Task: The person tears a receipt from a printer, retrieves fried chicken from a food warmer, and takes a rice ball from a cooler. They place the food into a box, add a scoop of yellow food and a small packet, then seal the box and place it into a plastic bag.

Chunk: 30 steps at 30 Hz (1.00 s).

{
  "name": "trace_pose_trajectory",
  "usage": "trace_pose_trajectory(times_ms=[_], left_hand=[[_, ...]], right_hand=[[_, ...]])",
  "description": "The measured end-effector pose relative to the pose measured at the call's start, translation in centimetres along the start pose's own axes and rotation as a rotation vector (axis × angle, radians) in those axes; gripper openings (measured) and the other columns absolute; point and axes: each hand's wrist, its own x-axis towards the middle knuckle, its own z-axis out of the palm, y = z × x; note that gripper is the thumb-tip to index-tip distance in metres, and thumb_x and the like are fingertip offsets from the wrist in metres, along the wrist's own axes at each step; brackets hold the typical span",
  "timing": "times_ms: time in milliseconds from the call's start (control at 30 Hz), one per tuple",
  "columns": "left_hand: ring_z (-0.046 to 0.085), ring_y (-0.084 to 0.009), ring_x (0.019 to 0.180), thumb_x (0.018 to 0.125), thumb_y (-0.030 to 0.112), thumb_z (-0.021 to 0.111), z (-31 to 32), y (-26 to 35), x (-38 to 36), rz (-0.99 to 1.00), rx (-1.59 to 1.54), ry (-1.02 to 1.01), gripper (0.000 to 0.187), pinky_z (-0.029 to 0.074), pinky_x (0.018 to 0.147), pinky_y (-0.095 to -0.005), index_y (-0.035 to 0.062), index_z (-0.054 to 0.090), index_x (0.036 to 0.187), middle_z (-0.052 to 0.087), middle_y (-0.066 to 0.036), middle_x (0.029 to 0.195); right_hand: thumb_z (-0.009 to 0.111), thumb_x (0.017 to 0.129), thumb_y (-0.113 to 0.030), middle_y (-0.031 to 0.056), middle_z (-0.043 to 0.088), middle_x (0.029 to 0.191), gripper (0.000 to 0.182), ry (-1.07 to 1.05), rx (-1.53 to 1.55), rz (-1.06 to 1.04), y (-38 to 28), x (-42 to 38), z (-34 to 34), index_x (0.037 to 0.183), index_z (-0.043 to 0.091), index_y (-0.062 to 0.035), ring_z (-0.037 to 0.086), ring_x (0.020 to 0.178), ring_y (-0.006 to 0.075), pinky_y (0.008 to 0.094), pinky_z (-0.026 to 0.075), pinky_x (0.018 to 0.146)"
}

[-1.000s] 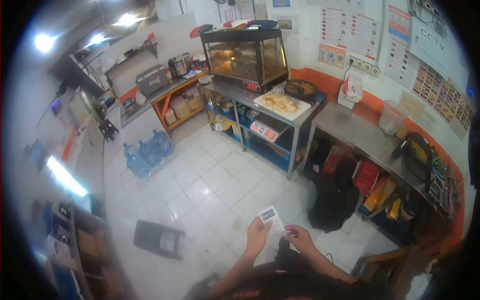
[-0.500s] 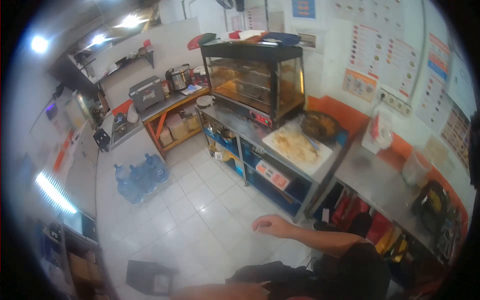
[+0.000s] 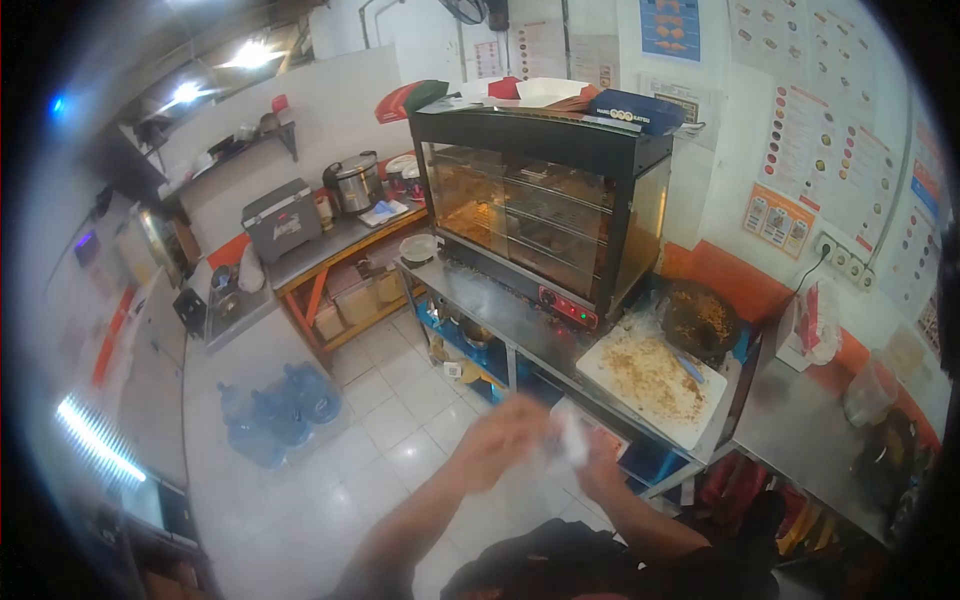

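Observation:
Both forearms reach up from the bottom edge, and the hands meet in front of the metal counter. My right hand [image 3: 602,470] grips a small white thing [image 3: 570,438] that looks like a crumpled tissue, smeared by motion. Close beside it on the left is my left hand [image 3: 500,440], its fingers blurred. Behind and to the right of the hands, a white cutting board [image 3: 655,385] lies on the counter, strewn with brown crumbs. A knife [image 3: 688,366] with a bluish handle rests on the board. Beyond it stands a dark round pan [image 3: 697,322] of crumbs.
A glass-fronted food warmer [image 3: 520,200] stands on the metal counter [image 3: 480,300]. Blue water jugs [image 3: 280,410] are on the left. On the back table are a rice cooker [image 3: 357,182] and a grey cooler box [image 3: 283,215]. A steel table [image 3: 800,400] runs along the right.
My view has moved nearer the counter. My right hand, earlier low over the floor, is now beside my left, which has risen from the bottom edge. The white thing now shows between them.

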Motion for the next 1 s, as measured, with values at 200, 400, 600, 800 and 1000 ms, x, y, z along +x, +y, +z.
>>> trace_pose_trajectory(times_ms=[200,400,600,800,1000], left_hand=[[0.054,-0.0152,0.109,0.087,-0.006,0.054,-3.9,-11.1,20.4,-0.075,-0.091,0.3,0.035,0.044,0.09,-0.0242,0.0009,0.058,0.121,0.055,-0.006,0.115],[0.056,-0.0138,0.101,0.086,-0.007,0.054,-7.0,-19.4,38.8,0.138,-0.308,0.289,0.038,0.046,0.089,-0.0253,-0.0013,0.055,0.124,0.053,-0.008,0.118],[0.052,-0.0303,0.102,0.08,0.006,0.059,-12.1,-23.1,46.5,0.619,0.653,0.303,0.034,0.039,0.092,-0.0406,0.0014,0.062,0.113,0.057,-0.011,0.119],[0.052,-0.0307,0.096,0.078,0.011,0.061,-14.1,-26.0,48.7,0.829,0.579,0.048,0.029,0.04,0.087,-0.0404,0.003,0.063,0.105,0.059,-0.012,0.109],[0.05,-0.0296,0.096,0.078,0.017,0.064,-15.9,-27.4,49.9,0.898,0.463,-0.026,0.035,0.039,0.085,-0.0416,0.0024,0.06,0.109,0.057,-0.011,0.103]], right_hand=[[0.074,0.074,-0.007,0.0074,0.045,0.125,0.063,0.296,-0.465,-0.4,-5.8,17.6,-5.3,0.13,0.045,-0.0018,0.043,0.12,0.0204,0.0312,0.033,0.102],[0.069,0.082,-0.01,0.007,0.06,0.109,0.022,0.565,-1.063,-0.789,-12.5,34.9,-15.6,0.101,0.068,0.0,0.052,0.102,0.013,0.0269,0.045,0.081],[0.063,0.091,-0.016,0.0012,0.068,0.086,0.019,0.687,-0.196,-0.508,-11.9,42.7,-18.5,0.101,0.07,-0.0008,0.054,0.068,0.0054,0.0213,0.044,0.07],[0.066,0.089,-0.017,-0.0008,0.066,0.079,0.02,0.851,-0.266,-0.448,-9.2,43.2,-18.4,0.099,0.07,-0.0014,0.053,0.067,0.0042,0.0199,0.041,0.061],[0.062,0.09,-0.014,0.0042,0.066,0.089,0.021,1.04,-0.405,-0.506,-6.9,44.5,-14.8,0.105,0.065,0.0003,0.055,0.072,0.0076,0.0226,0.045,0.067]])
